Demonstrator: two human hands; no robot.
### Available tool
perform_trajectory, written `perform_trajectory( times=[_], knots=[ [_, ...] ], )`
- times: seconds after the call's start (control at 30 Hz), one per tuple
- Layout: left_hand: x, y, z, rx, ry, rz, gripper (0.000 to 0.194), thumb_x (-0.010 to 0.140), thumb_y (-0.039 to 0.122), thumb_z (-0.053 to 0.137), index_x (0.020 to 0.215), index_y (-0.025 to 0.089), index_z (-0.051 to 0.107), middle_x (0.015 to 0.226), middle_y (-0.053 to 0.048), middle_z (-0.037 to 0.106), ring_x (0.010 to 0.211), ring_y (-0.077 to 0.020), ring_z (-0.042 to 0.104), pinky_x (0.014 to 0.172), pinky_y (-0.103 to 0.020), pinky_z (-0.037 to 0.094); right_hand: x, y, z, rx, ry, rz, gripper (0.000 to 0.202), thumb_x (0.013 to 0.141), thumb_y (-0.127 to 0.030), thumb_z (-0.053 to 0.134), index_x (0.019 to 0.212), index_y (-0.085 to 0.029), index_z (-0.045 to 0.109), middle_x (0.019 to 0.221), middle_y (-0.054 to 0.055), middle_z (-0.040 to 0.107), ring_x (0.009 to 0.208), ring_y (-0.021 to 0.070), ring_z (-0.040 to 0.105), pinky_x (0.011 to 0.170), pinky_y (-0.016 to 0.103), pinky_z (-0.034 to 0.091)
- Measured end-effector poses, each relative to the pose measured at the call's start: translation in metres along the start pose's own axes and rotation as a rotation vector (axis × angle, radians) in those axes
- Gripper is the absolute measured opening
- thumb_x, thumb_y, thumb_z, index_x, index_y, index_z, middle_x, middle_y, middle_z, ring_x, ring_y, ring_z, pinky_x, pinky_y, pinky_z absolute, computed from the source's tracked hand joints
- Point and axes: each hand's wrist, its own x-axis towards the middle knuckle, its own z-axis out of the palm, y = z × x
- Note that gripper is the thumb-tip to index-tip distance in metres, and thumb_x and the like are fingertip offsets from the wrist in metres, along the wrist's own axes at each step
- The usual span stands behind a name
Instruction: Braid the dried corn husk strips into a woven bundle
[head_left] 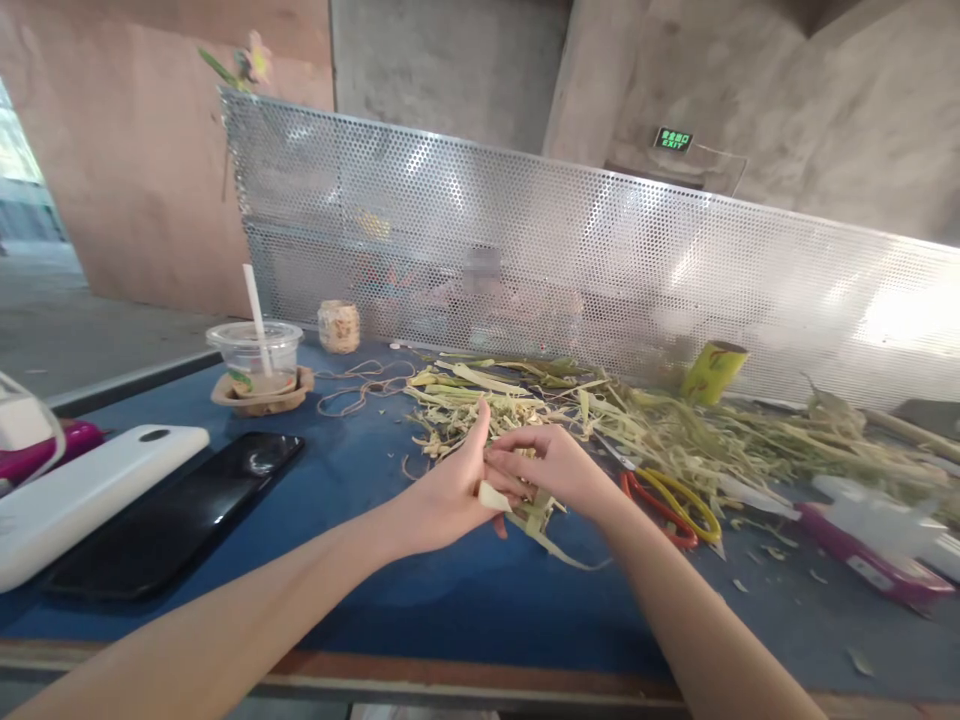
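Over the near middle of the bench (420, 620), pale plant strips (536, 518) sit at my left grip (450, 490), thumb spread, and my right grip (559, 465), curled across it; I cannot tell what either pinches. Light, even pressure should avoid splitting them.

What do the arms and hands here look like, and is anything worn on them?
They're a person's: slender bare forearms, no sleeves in view. The left hand and right hand are ungloved; no watch, bracelet or cable shows.
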Motion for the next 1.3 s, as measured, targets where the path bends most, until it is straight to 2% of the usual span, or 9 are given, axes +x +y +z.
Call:
perform_trajectory(
  times=[0.1,0.23,0.3,0.37,0.47,0.7,0.83,1.0,1.3],
  knots=[
    [0.002,-0.004,0.001,-0.061,-0.011,0.029,0.107,0.079,0.013,0.056,0.128,0.023,-0.038,0.088,-0.010,0.067,0.070,-0.0181,0.062,0.060,-0.032,0.052,-0.001,0.003,0.004,0.186,0.079,-0.040,0.011,0.071,-0.029,0.063,0.071,-0.018,0.063,0.063,-0.002,0.061,0.044,0.0074,0.050,0.044,0.020,0.040],
    [0.003,0.002,0.001,-0.102,0.055,-0.019,0.114,0.076,0.006,0.058,0.123,0.026,-0.043,0.096,-0.013,0.067,0.068,-0.0174,0.064,0.058,-0.032,0.053,-0.003,0.008,0.001,0.535,0.138,-0.113,0.019,0.073,-0.034,0.063,0.086,-0.022,0.059,0.066,-0.002,0.063,0.055,0.0114,0.057,0.048,0.022,0.044],
    [0.003,0.006,0.000,-0.103,0.088,-0.052,0.116,0.074,0.004,0.060,0.124,0.025,-0.042,0.098,-0.014,0.067,0.068,-0.0177,0.065,0.059,-0.034,0.054,-0.005,0.007,-0.002,0.574,0.149,-0.168,0.019,0.074,-0.035,0.063,0.086,-0.022,0.059,0.061,-0.003,0.062,0.055,0.0113,0.056,0.051,0.023,0.045],
    [0.002,0.009,-0.001,-0.101,0.137,-0.073,0.117,0.072,0.005,0.063,0.127,0.023,-0.039,0.096,-0.014,0.068,0.069,-0.0190,0.066,0.064,-0.037,0.055,-0.008,0.003,-0.006,0.479,0.148,-0.208,0.016,0.074,-0.035,0.062,0.080,-0.020,0.061,0.059,-0.003,0.060,0.053,0.0107,0.055,0.052,0.024,0.045],
    [0.002,0.010,-0.004,-0.111,0.201,-0.086,0.120,0.068,0.007,0.067,0.131,0.018,-0.034,0.088,-0.013,0.070,0.070,-0.0209,0.067,0.070,-0.040,0.054,-0.014,-0.004,-0.009,0.161,0.135,-0.264,0.010,0.073,-0.029,0.063,0.070,-0.019,0.064,0.062,0.000,0.062,0.058,0.0122,0.056,0.058,0.026,0.045],
    [0.000,0.021,-0.008,-0.229,0.217,-0.191,0.121,0.063,0.004,0.072,0.136,0.016,-0.024,0.095,-0.015,0.069,0.075,-0.0208,0.068,0.074,-0.036,0.055,-0.021,-0.007,-0.015,-0.315,0.120,-0.309,0.005,0.073,-0.022,0.063,0.070,-0.021,0.067,0.070,0.001,0.064,0.069,0.0150,0.056,0.067,0.031,0.044],
    [-0.001,0.026,-0.007,-0.298,0.268,-0.269,0.116,0.065,0.006,0.072,0.139,0.016,-0.017,0.097,-0.015,0.067,0.079,-0.0218,0.068,0.078,-0.037,0.055,-0.021,-0.005,-0.018,-0.431,0.126,-0.319,0.004,0.073,-0.020,0.063,0.068,-0.021,0.063,0.072,0.000,0.063,0.074,0.0159,0.055,0.078,0.036,0.038],
    [-0.001,0.023,-0.008,-0.304,0.263,-0.256,0.116,0.064,0.007,0.072,0.139,0.017,-0.016,0.105,-0.017,0.065,0.082,-0.0228,0.067,0.080,-0.039,0.053,-0.022,-0.004,-0.018,-0.578,0.144,-0.303,0.007,0.073,-0.021,0.064,0.066,-0.022,0.061,0.071,-0.001,0.062,0.076,0.0172,0.054,0.086,0.044,0.025],
    [0.000,0.015,-0.013,-0.167,0.172,-0.165,0.121,0.059,0.005,0.074,0.139,0.018,-0.015,0.107,-0.018,0.065,0.085,-0.0236,0.067,0.079,-0.039,0.050,-0.021,-0.004,-0.013,-0.551,0.130,-0.312,0.008,0.073,-0.020,0.065,0.066,-0.022,0.061,0.069,-0.002,0.063,0.076,0.0176,0.054,0.086,0.043,0.026]
  ],
)
